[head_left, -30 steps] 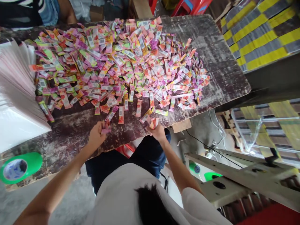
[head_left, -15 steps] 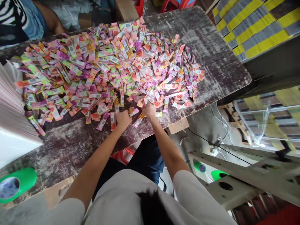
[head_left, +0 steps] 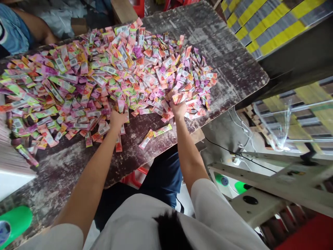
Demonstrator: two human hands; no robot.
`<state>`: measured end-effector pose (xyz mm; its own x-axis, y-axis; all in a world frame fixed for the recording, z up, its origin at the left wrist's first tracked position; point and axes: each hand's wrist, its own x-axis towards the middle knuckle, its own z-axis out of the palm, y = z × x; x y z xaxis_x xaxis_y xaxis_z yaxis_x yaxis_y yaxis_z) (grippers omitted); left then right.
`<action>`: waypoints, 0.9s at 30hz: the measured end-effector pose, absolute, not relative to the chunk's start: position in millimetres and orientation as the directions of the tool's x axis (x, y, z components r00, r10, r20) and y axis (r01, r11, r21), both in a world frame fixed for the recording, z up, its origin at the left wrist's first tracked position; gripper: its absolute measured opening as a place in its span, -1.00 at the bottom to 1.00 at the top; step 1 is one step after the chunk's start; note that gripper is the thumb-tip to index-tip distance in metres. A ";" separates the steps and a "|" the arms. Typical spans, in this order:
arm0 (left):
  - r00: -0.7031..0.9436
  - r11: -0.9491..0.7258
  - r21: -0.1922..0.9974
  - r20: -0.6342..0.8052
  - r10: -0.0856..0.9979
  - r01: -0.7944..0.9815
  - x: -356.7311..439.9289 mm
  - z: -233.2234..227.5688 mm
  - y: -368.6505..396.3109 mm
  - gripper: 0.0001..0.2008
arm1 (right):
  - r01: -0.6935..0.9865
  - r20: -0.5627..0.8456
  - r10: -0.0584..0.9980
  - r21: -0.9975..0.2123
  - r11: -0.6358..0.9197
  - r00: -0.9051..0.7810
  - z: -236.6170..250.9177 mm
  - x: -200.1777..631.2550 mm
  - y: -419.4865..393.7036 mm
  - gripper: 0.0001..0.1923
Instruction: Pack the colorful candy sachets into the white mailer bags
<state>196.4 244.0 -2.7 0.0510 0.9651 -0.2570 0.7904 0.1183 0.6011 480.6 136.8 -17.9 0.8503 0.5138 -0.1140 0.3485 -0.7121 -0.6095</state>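
Many small printed stick sachets (head_left: 104, 74) in pink, green, orange and purple lie in a wide loose heap on a worn dark table (head_left: 215, 34). At the heap's near edge, my left hand (head_left: 118, 118) touches sachets, with its fingers hidden among them. Further right, my right hand (head_left: 179, 109) reaches into the pile, and packets cover its fingers too. Between my forearms, an orange-and-pink sachet (head_left: 146, 139) and a green-edged sachet (head_left: 162, 130) lie apart from the heap on bare tabletop.
A white stack of sheets or bags (head_left: 10, 149) stands at the table's left end, near a green tape roll (head_left: 15, 225). Another person's arm (head_left: 39, 27) shows beyond the far edge. Yellow-and-grey wrapped stacks (head_left: 273, 24) and a metal machine frame (head_left: 273, 187) are at right.
My hands have moved apart, left hand leftward and right hand rightward and farther in. Sachets between them have shifted, leaving a bare patch of table. The view has shifted slightly.
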 end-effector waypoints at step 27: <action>0.567 -0.567 0.148 -0.443 0.694 0.810 140.8 32.8 218.2 -0.64 | 0.657 -0.072 0.902 -0.661 -0.363 0.426 -40.2 439.5 133.1 -0.51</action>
<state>140.8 218.2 32.8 0.5673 0.6943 -0.4429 0.8100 -0.5673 0.1482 439.5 133.1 -40.2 0.4261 0.9017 -0.0725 0.6565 -0.3634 -0.6610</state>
